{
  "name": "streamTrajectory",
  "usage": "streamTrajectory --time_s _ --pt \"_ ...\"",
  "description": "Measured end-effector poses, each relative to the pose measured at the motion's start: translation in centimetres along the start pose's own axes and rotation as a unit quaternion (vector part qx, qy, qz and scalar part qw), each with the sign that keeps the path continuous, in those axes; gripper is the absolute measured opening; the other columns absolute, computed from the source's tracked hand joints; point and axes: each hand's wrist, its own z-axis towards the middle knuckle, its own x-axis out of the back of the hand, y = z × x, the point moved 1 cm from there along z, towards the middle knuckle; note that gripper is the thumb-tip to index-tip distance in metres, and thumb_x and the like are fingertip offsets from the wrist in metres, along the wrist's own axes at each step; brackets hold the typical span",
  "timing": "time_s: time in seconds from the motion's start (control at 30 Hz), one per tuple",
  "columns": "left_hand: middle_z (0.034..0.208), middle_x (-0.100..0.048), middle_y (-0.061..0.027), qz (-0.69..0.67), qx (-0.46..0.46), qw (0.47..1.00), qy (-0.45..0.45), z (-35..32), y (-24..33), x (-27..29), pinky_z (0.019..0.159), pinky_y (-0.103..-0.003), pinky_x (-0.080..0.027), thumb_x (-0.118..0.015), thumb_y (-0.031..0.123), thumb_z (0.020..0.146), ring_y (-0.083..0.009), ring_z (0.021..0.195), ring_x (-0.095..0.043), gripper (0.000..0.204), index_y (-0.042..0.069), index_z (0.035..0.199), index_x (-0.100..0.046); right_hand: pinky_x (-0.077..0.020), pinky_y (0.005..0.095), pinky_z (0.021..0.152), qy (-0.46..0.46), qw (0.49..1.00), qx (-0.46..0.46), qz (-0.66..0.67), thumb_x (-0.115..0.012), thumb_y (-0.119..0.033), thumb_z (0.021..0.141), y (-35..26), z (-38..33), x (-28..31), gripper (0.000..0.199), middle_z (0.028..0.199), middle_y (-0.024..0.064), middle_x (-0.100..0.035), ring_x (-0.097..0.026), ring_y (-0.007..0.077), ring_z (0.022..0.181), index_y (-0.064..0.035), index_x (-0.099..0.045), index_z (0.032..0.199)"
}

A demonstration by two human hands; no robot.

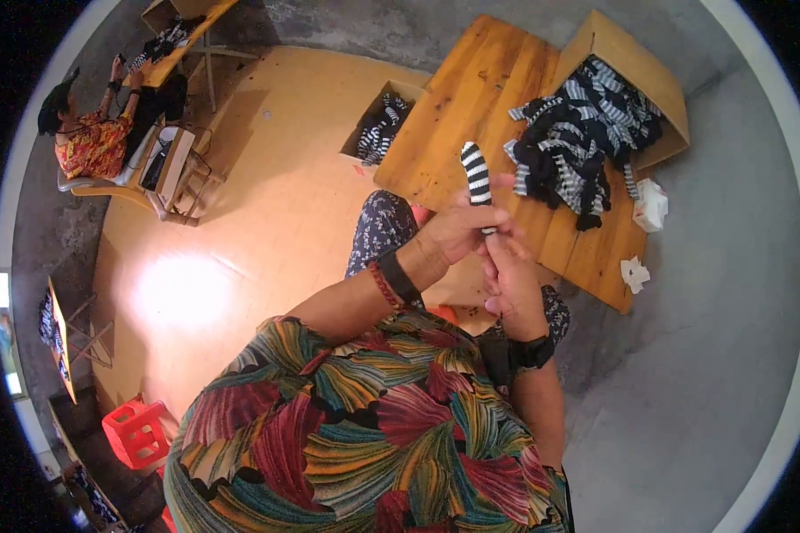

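A narrow black-and-white striped knitted tube [476, 173] sticks up from my hands, its rounded end pointing away from me. It looks like a small sock or a glove finger; I cannot tell which. My left hand [460, 231] is closed around its lower part. Just below and to the right, my right hand [508, 274] has its fingers closed at the near end, where the overlapping hands hide the hold. Beyond them, a heap of black, grey and white striped knitted pieces [564, 147] spreads over the wooden table [458, 98].
A tipped cardboard box [667, 93] spills the heap. White tissue pack [651, 206] and crumpled tissue [634, 274] lie at the table's right edge. Another box [356, 142] of striped pieces stands left of the table. A person [98, 142] sits far left; a red stool [135, 433] stands lower left.
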Motion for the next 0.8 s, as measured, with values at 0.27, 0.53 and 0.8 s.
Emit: streamTrajectory --time_s 0.27,0.53,0.8 --pt "0.065 -0.047 -0.0044 -0.077 -0.064 0.994 0.037 2.3 3.1 0.7 0.062 -0.035 -0.044 -0.055 0.016 0.081 -0.0209 0.064 -0.051 0.029 0.003 0.106 -0.047 -0.0360 0.0355 0.048 0.123 0.906 0.246 -0.322 -0.050 -0.025 0.083 1.2 0.4 0.8 0.029 0.056 0.0191 -0.041 -0.043 0.0249 0.048 0.0016 -0.049 0.071" --pt "0.057 -0.042 -0.0010 -0.016 -0.060 0.998 0.017 1.7 3.5 0.0 0.050 -0.028 -0.038 -0.058 0.013 0.078 -0.0142 0.049 -0.042 0.028 0.006 0.103 -0.051 -0.0383 0.0384 0.051 0.108 0.892 0.214 -0.385 -0.048 -0.029 0.084 1.2 -1.1 2.4 0.033 0.060 0.0212 -0.047 -0.049 0.0354 0.055 0.0009 -0.050 0.071" --pt "0.049 -0.040 0.0010 0.014 0.007 0.999 -0.035 1.9 3.1 -0.8 0.039 -0.026 -0.037 -0.062 0.009 0.074 -0.0105 0.040 -0.041 0.029 0.007 0.102 -0.052 -0.0372 0.0344 0.049 0.061 0.897 0.225 -0.377 -0.050 -0.025 0.084 1.1 -0.2 3.1 0.030 0.055 0.0150 -0.047 -0.043 0.0251 0.047 0.0010 -0.050 0.068"
